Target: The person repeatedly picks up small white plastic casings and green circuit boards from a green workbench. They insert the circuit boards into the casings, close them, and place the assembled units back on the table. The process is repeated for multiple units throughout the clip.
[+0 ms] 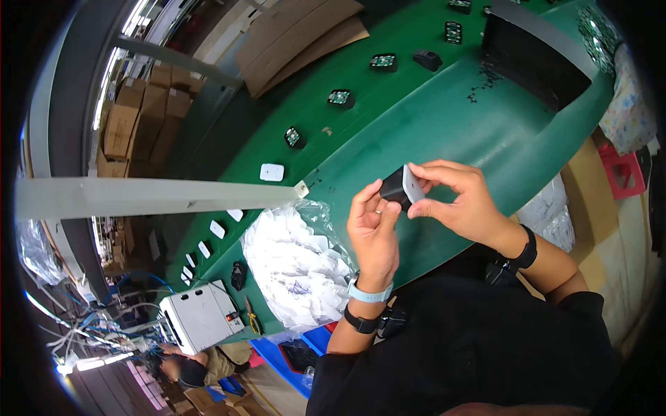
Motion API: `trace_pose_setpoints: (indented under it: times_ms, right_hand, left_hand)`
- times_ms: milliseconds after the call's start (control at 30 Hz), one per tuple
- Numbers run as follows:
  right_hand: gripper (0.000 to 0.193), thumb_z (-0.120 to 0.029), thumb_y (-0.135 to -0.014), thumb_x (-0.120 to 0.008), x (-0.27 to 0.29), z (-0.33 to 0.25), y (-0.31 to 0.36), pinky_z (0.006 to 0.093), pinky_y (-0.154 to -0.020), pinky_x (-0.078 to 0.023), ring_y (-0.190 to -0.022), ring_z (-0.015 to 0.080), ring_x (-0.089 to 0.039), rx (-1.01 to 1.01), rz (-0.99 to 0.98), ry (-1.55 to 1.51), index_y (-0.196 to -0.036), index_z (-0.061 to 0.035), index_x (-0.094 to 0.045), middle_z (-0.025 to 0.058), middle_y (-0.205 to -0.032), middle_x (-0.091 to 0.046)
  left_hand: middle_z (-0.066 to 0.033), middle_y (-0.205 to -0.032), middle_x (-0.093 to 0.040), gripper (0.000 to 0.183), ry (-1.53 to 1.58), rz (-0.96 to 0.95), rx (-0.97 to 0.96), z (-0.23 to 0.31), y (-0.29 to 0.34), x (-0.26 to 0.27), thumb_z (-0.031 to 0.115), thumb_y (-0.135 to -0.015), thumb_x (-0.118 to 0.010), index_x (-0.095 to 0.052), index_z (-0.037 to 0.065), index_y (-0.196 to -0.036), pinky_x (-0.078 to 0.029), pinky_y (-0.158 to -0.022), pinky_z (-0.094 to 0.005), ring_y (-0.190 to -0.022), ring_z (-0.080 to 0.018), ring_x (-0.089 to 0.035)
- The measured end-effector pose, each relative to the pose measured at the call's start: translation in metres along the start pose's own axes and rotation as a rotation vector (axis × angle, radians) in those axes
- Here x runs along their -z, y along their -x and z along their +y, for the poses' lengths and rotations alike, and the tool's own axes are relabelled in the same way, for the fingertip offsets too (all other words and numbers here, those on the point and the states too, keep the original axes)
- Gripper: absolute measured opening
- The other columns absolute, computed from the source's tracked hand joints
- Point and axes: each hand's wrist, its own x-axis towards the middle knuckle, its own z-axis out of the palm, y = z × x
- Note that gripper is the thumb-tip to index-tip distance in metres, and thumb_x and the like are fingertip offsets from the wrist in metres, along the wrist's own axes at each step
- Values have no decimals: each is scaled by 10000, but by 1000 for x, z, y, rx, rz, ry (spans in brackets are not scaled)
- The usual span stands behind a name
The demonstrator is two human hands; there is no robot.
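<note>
Above the green tabletop (433, 132), both my hands hold a small black plastic housing (393, 190) with a white cover (412, 184) on its right face. My left hand (374, 239) grips the black body between thumb and fingers. With thumb and fingertips, my right hand (468, 201) pinches the white cover at its edges. Whether the cover sits fully against the housing I cannot tell. Left of my left hand lies a clear plastic bag (320, 213) full of white plastic pieces (295, 267).
Several black housings with green circuit boards (339, 98) and white-topped units (272, 172) line the darker green strip. A pale metal bar (159, 197) juts in from the left. Pliers (253, 320) lie beside a white machine (201, 315). A black bin (534, 55) stands far right.
</note>
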Motion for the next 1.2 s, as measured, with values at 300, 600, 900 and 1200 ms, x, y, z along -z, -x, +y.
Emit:
trace_pose_setpoints:
  times_ms: [300,600,900,1200]
  right_hand:
    - [333,-69,-825,-802,-55,59,-66,307,-815,-577,-919,166,-706,-116,-118,-76,-1103,83,-701,180,-1126,-728]
    - [285,-128,-754,-816,-111,143,-166,375,-787,-566,-856,286,-704,206,-102,399,-983,19,-731,157,-992,-729]
    - [345,-181,-741,-807,-119,155,-168,422,-914,-528,-1045,342,-624,164,-262,662,-1032,-31,-698,143,-1091,-666]
    - [231,-197,-807,-765,-36,118,-105,407,-816,-536,-916,309,-641,258,-118,541,-980,-55,-710,112,-992,-677]
  left_hand:
    - [-122,-1206,-632,360,44,196,17,-5,-61,44,10,-995,-577,-449,34,-1330,-513,-982,-365,-1104,-193,-620]
    - [-278,-1269,-483,498,-1198,498,-281,20,-195,122,173,-823,-770,-491,-5,-1196,-430,-1008,-476,-1217,-434,-478]
    - [-285,-1068,-595,344,-1636,528,-152,3,-242,159,142,-822,-678,-538,-66,-1058,-529,-850,-533,-1015,-479,-607]
    - [-108,-1076,-632,394,-571,366,-298,65,-118,81,-64,-834,-732,-538,-16,-1173,-521,-842,-291,-943,-162,-630]
